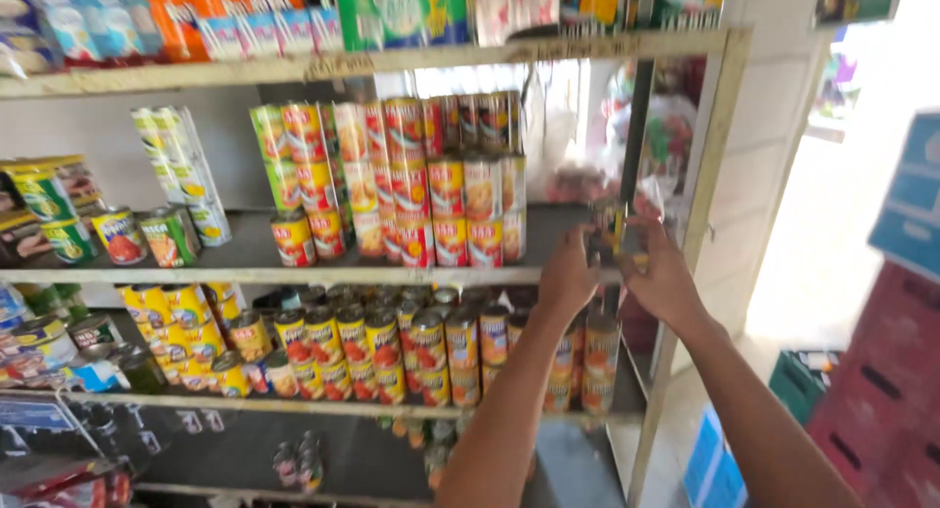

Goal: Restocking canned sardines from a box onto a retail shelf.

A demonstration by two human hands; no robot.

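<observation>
— Bare forearms come up from the bottom edge, both reaching to the right end of the grey middle shelf (245, 252). What do they hold?

— Between them, one small tin with a yellow and dark label (613, 226), blurred. The left hand (570, 273) has its fingers curled against the tin's left side; the right hand (661, 278) closes on it from the right, thumb up by the label. Both grip it, just above the shelf board.

— Is it resting on the board?

— I cannot tell; the hands cover its base.

— And beside it?

— Just left of the left hand stands a tight stack of red and yellow labelled tins (431, 190), three high. Below the hands, on the lower shelf, rows of yellow labelled tins with red pictures (392, 346).

— Farther off?

— At the far left of the middle shelf, green labelled tins (49, 200), some tipped over. On top, a shelf of bright cartons and packets (255, 19). A pale metal upright post (710, 175) frames the right side.
</observation>
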